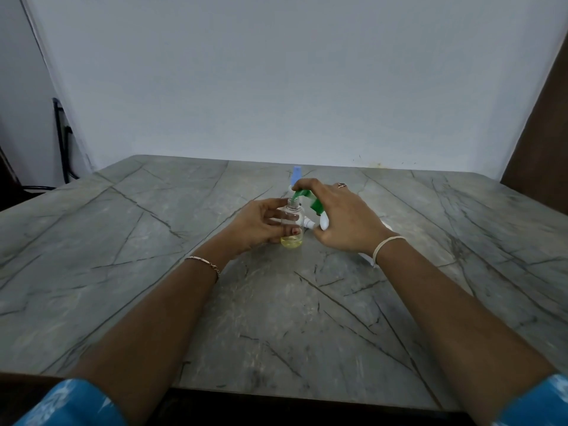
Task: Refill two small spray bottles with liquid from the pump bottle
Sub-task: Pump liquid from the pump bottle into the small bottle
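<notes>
While left hand (261,224) grips spray bottle (292,239), right hand (344,215) tilts pump bottle (315,205).

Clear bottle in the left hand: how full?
Mostly empty. The small clear plastic bottle shows pale yellow liquid only at its base; the rest is see-through.

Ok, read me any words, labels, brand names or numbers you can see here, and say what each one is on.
None can be read in this view.
Small clear plastic bottle holding yellow liquid: no label shows.
White pump bottle with green pump head: largely hidden under the right hand, no print visible.
Blue-capped spray bottle behind them: too small and blurred to tell.
</notes>
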Demonstrator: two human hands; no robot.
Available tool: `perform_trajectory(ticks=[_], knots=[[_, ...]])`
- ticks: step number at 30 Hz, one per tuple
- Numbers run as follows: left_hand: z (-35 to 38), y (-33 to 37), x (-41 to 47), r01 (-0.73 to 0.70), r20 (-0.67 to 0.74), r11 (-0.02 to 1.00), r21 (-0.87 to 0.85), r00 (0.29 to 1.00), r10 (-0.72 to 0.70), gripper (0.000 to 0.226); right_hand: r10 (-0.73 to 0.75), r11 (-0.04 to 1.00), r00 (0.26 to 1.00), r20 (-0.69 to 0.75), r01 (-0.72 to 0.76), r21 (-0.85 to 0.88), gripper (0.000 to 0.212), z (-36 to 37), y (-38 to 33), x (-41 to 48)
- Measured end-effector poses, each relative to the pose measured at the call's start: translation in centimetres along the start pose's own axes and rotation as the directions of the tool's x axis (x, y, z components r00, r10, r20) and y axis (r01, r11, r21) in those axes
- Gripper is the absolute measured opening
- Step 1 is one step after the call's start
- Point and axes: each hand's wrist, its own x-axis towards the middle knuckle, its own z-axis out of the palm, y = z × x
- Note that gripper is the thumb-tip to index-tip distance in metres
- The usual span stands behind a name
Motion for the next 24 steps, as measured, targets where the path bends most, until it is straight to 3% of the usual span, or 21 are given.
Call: perform_trajectory(ticks=[9,16,24], knots=[[0.02,0.02,0.12,-0.008,0.007,0.999,0.035,1.0,0.008,0.07,0.012,0.997,1.0,0.0,-0.012,0.071,0.061,-0.71,-0.38,-0.04],[0.02,-0.04,0.04,-0.004,0.007,1.0,0.03,1.0,0.004,0.07,0.007,1.0,0.999,0.035,-0.008,0.022,0.072,-0.42,0.06,-0.4],[0.07,0.12,0.13,-0.001,0.002,0.999,0.037,1.0,0.001,0.069,-0.007,0.998,1.0,0.011,0.007,0.056,0.06,-0.6,-0.56,0.17]])
